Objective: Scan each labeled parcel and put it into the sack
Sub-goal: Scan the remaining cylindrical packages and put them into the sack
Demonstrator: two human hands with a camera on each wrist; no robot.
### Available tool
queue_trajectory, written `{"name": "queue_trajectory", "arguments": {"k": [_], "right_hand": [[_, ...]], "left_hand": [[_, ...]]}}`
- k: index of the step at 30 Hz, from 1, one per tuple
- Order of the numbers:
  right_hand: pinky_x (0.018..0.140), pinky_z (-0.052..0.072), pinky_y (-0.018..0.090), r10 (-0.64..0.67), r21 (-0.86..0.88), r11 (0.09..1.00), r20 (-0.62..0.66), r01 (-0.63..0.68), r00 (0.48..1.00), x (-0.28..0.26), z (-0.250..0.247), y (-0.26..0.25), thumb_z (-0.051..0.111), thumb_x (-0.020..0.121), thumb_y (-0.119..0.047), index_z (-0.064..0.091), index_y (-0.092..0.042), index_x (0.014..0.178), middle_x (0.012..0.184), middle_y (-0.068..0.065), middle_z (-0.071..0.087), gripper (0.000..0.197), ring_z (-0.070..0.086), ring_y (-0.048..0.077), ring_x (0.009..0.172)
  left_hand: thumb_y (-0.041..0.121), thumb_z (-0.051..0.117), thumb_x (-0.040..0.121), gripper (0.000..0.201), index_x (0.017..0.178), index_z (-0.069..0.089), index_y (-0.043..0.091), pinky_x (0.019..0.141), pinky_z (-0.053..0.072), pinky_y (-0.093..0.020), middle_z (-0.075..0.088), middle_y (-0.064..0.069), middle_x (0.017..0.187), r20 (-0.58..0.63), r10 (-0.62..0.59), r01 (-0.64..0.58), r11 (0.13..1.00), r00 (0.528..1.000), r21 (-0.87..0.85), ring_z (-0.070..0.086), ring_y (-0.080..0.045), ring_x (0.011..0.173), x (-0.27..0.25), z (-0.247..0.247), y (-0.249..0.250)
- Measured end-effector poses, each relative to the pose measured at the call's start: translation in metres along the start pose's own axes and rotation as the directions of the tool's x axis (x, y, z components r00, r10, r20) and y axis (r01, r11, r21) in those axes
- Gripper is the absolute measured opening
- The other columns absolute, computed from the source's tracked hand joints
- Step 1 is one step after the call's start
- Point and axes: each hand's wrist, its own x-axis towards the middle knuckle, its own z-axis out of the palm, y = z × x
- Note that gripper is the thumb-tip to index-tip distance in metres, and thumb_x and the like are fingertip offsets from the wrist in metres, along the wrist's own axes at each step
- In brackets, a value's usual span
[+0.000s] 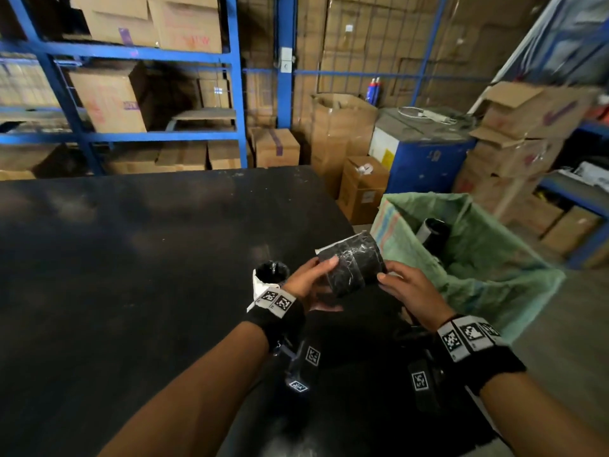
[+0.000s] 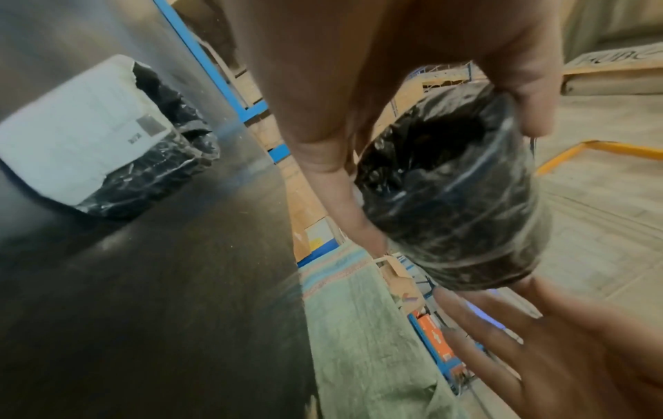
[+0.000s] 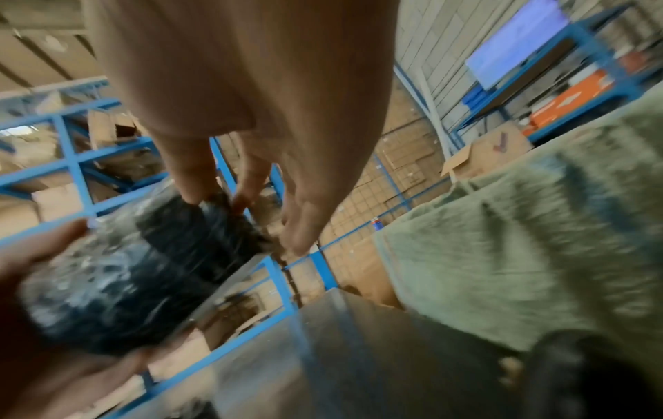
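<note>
Warehouse packing spot, seen from above the hands. Held over the right edge of a dark counter: a black cylindrical parcel wrapped in clear tape, a strip of white label showing along its upper edge. Left hand gripping one end, thumb across the top and fingers curled underneath. Right hand at the other end, fingers spread fairly straight and only touching the parcel's end face, not wrapped round it.

Just beside the counter, to the right: a green woven sack standing open. Inside it, one dark parcel in the sack, so at least one item counts as done. Further contents too shadowed to tell.

Lying on the counter near the left wrist: a second parcel, black wrap with a large white label facing up, untouched.

No scanner visible in any view; impossible to tell whether the held parcel has been scanned. Judged stage: midway, with the held parcel near the sack mouth and probably next in, and one parcel left on the counter to scan and bag.
</note>
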Motion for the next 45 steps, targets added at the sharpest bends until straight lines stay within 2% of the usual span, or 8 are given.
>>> {"name": "queue_trajectory", "arguments": {"k": [3,8,17,20,23,27,32,45], "right_hand": [[0.097,0.047,0.034,-0.011,-0.23,0.973,-0.06,-0.004,0.998,-0.005,-0.014,0.009,0.063,0.089,-0.006,0.059,-0.006,0.114,0.116,0.01,0.063,0.026,0.061,0.023,0.107],[0.094,0.045,0.031,0.286,-0.584,0.726,-0.221,-0.362,0.932,-0.014,-0.058,0.069,0.075,0.076,-0.039,0.059,-0.008,0.121,0.118,0.009,0.063,0.056,0.06,0.028,0.113],[0.084,0.038,0.022,0.611,-0.488,0.588,-0.255,-0.645,0.75,-0.037,-0.055,0.123,0.072,0.083,-0.025,0.053,0.0,0.129,0.13,0.017,0.057,0.057,0.056,0.029,0.119],[0.068,0.051,0.032,0.62,-0.391,0.64,-0.246,-0.662,0.745,-0.033,-0.053,0.129,0.069,0.082,-0.011,0.064,0.007,0.104,0.084,0.018,0.067,0.029,0.066,0.031,0.075],[0.04,0.041,0.023,0.621,-0.214,0.716,-0.238,-0.664,0.747,-0.031,-0.05,0.108,0.06,0.083,-0.002,0.058,0.003,0.075,0.05,0.011,0.051,0.009,0.051,0.021,0.038],[0.042,0.04,0.023,0.467,-0.121,0.862,-0.19,-0.493,0.864,-0.017,-0.045,0.051,0.057,0.083,0.001,0.055,-0.003,0.071,0.051,0.012,0.051,0.012,0.048,0.02,0.039],[0.055,0.048,0.033,0.252,-0.071,0.964,-0.059,-0.255,0.966,-0.006,-0.039,-0.035,0.059,0.084,-0.001,0.056,-0.006,0.074,0.059,0.01,0.057,0.011,0.059,0.024,0.055],[0.048,0.042,0.027,0.142,-0.183,0.975,0.096,-0.122,0.985,-0.01,-0.007,-0.138,0.062,0.081,-0.008,0.056,-0.009,0.079,0.066,0.006,0.053,0.007,0.053,0.017,0.053]], "left_hand": [[0.017,0.079,0.074,0.07,0.136,0.046,0.02,0.075,0.059,-0.048,0.051,-0.01,0.14,-0.102,0.094,-0.085,0.992,0.99,0.09,0.058,-0.033,0.119,0.008,-0.001,0.0],[0.006,0.084,0.069,0.096,0.146,0.027,0.009,0.108,0.043,-0.04,0.048,0.0,0.132,-0.175,0.331,-0.185,0.812,0.927,0.554,0.049,-0.02,0.127,0.004,-0.011,-0.006],[0.02,0.089,0.055,0.09,0.125,0.034,0.031,0.107,0.045,-0.043,0.053,0.001,0.127,-0.115,0.488,-0.254,0.625,0.865,0.738,0.052,-0.018,0.122,-0.005,-0.026,-0.02],[0.019,0.089,0.055,0.093,0.131,0.035,0.026,0.108,0.045,-0.041,0.051,0.001,0.13,-0.088,0.515,-0.252,0.552,0.852,0.795,0.05,-0.017,0.124,-0.007,-0.025,-0.02],[0.02,0.09,0.056,0.097,0.136,0.035,0.019,0.107,0.042,-0.031,0.047,0.0,0.134,-0.067,0.561,-0.236,0.451,0.825,0.861,0.047,-0.014,0.124,-0.009,-0.024,-0.018],[0.015,0.09,0.058,0.097,0.139,0.036,0.013,0.099,0.034,-0.018,0.041,-0.002,0.138,-0.071,0.599,-0.209,0.386,0.798,0.899,0.042,-0.01,0.12,-0.009,-0.025,-0.011],[0.016,0.091,0.057,0.095,0.136,0.038,0.014,0.101,0.047,-0.034,0.042,-0.003,0.139,-0.065,0.603,-0.174,0.329,0.795,0.928,0.045,-0.02,0.128,-0.005,-0.03,0.001],[0.018,0.09,0.056,0.097,0.137,0.037,0.009,0.104,0.039,-0.027,0.037,-0.008,0.143,-0.043,0.648,-0.144,0.233,0.76,0.962,0.043,-0.024,0.131,0.012,-0.03,0.027]]}}
